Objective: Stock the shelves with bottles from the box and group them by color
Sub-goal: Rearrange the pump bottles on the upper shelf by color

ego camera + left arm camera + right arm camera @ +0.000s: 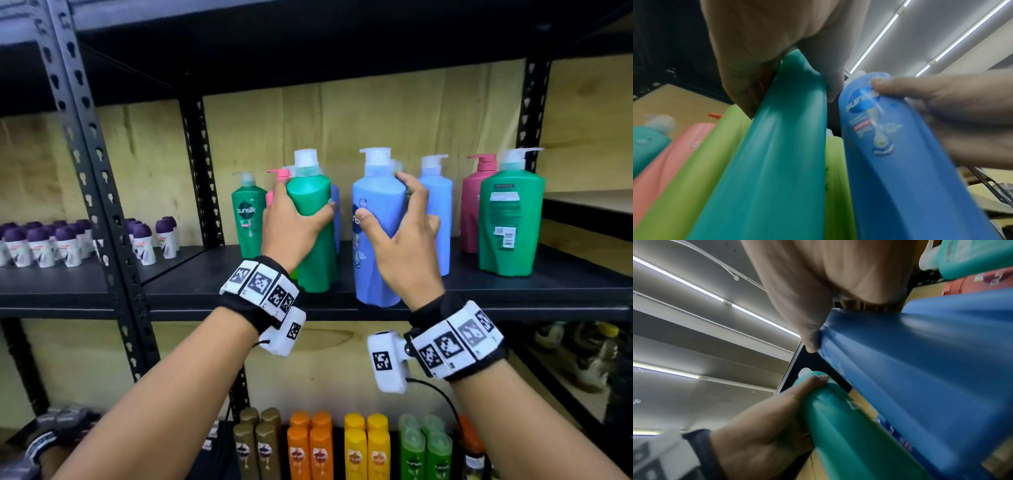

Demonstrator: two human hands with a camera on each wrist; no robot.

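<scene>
My left hand (291, 219) grips a green pump bottle (313, 240) at the front of the black middle shelf (479, 291). My right hand (400, 233) grips a blue pump bottle (376, 205) beside it, thumb on its front. The left wrist view shows the green bottle (777, 146) in my fingers and the blue bottle (890, 154) to its right. In the right wrist view the blue bottle (920, 361) fills the frame, with the green bottle (849, 426) below. Whether either bottle rests on the shelf or is lifted, I cannot tell.
Behind stand a smaller green bottle (248, 212), a pink one (279, 178), another blue one (436, 205), a dark pink one (474, 202) and a large green one (510, 219). Purple-capped roll-ons (68, 240) fill the left bay. Coloured bottles (342, 445) line the lower shelf.
</scene>
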